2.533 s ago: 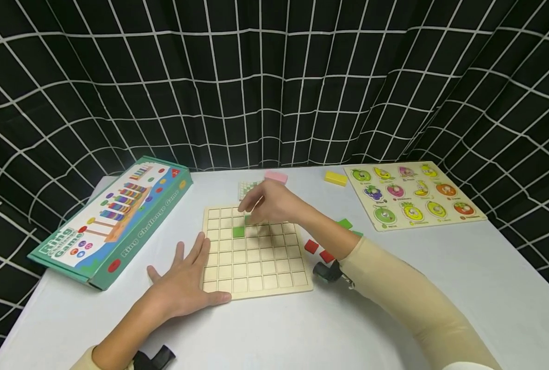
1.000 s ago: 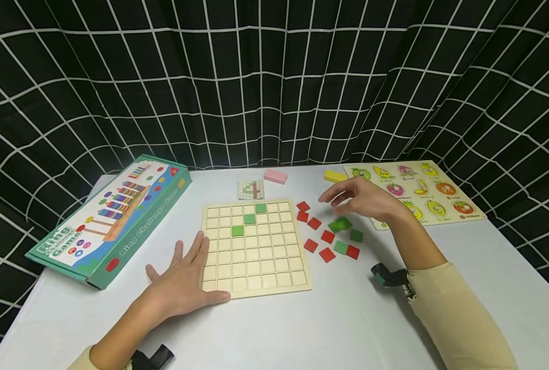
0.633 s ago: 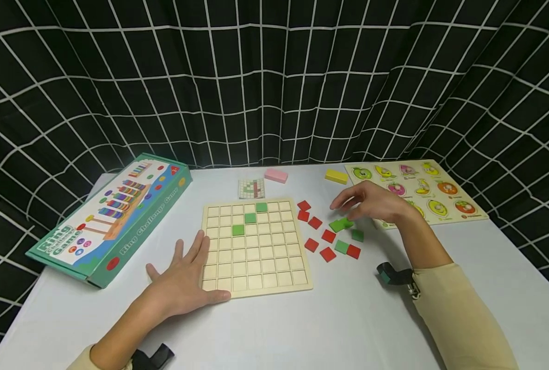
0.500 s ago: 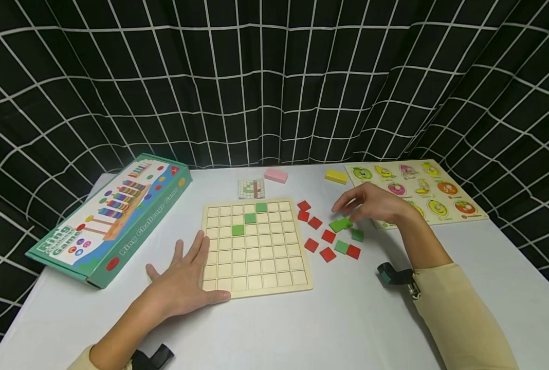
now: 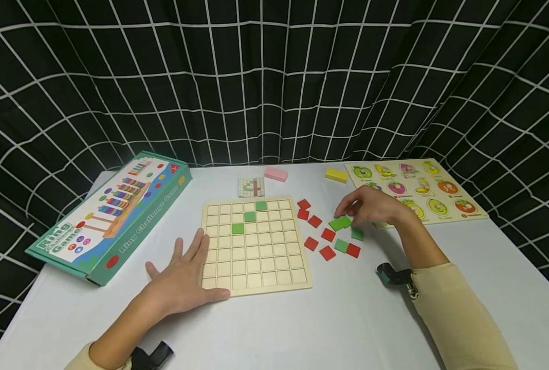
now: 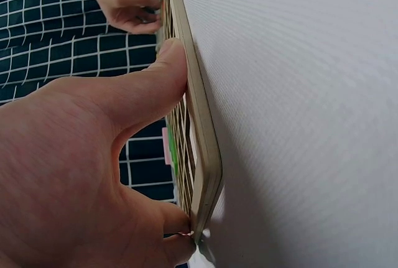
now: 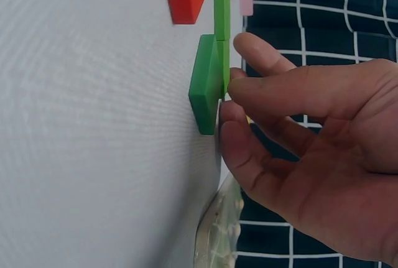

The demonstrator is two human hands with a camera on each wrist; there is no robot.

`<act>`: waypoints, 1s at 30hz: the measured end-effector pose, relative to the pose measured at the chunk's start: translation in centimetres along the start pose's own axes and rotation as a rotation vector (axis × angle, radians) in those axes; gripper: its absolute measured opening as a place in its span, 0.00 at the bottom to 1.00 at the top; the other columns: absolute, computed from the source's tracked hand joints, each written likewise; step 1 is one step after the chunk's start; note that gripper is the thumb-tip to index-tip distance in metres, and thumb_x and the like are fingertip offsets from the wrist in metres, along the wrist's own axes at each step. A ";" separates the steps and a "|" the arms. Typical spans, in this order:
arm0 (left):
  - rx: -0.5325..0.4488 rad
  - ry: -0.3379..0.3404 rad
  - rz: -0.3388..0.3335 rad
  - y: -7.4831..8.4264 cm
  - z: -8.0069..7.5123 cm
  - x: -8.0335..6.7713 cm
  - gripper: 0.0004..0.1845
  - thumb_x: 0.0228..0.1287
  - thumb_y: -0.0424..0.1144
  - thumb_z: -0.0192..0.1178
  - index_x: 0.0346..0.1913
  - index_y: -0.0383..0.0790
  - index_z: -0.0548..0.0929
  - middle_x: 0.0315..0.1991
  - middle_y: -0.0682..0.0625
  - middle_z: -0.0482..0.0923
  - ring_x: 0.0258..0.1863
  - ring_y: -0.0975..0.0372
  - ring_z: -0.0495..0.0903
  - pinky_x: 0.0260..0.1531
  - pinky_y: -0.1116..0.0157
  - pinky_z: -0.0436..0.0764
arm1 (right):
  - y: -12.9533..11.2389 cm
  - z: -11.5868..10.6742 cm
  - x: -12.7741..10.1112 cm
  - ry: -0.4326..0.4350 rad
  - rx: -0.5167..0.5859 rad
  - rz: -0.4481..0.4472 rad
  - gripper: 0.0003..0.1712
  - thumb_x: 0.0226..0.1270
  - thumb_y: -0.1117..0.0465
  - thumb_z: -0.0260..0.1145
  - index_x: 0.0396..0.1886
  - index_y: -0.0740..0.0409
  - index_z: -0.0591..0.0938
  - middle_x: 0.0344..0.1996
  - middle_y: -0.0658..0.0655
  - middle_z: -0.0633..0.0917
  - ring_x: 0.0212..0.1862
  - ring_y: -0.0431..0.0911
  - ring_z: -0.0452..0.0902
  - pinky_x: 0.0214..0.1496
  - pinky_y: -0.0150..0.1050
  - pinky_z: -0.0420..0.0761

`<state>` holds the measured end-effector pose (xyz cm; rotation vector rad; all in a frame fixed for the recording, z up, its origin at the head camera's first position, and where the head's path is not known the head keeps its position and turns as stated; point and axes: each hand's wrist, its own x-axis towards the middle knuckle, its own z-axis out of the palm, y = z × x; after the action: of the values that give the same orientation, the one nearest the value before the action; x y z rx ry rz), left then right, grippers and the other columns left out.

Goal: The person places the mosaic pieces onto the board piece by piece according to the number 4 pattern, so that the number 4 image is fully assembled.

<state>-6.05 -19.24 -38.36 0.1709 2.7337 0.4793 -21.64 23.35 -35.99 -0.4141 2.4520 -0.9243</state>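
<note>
My left hand (image 5: 179, 282) rests spread at the left side of a pale wooden grid board (image 5: 260, 267), thumb on its front edge and fingertips at its side. The left wrist view shows the thumb (image 6: 168, 63) on the board's rim. Three green tiles (image 5: 250, 216) sit in a diagonal line in the board's upper cells. To the right, my right hand (image 5: 371, 205) pinches at a light green tile (image 5: 346, 221), with thumb and forefinger at its edges. That tile lies against another light green tile (image 5: 336, 225). A darker green tile (image 7: 205, 87) shows close by the thumb.
Several red tiles (image 5: 327, 235) and another green tile (image 5: 341, 245) lie right of the board. Behind it are a small pattern card (image 5: 251, 187), a pink block (image 5: 276, 174) and a yellow block (image 5: 336, 175). A ring game box (image 5: 117, 210) stands left, a fruit puzzle board (image 5: 422, 195) right.
My right hand has left the grid board, where a third green tile now sits in the upper row, and has come down over the green tiles at right. My left hand stays put.
</note>
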 end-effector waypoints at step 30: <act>0.003 -0.001 -0.001 -0.1 0.1 0.1 0.72 0.50 0.76 0.68 0.85 0.38 0.43 0.87 0.44 0.33 0.81 0.29 0.35 0.51 0.11 0.35 | 0.2 0.3 0.3 0.109 -0.091 0.017 0.15 0.56 0.73 0.76 0.44 0.61 0.92 0.39 0.58 0.87 0.43 0.52 0.75 0.42 0.40 0.78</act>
<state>-6.12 -19.26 -38.49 0.1709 2.7339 0.4750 -21.80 23.21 -36.43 -0.3833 2.6002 -0.8511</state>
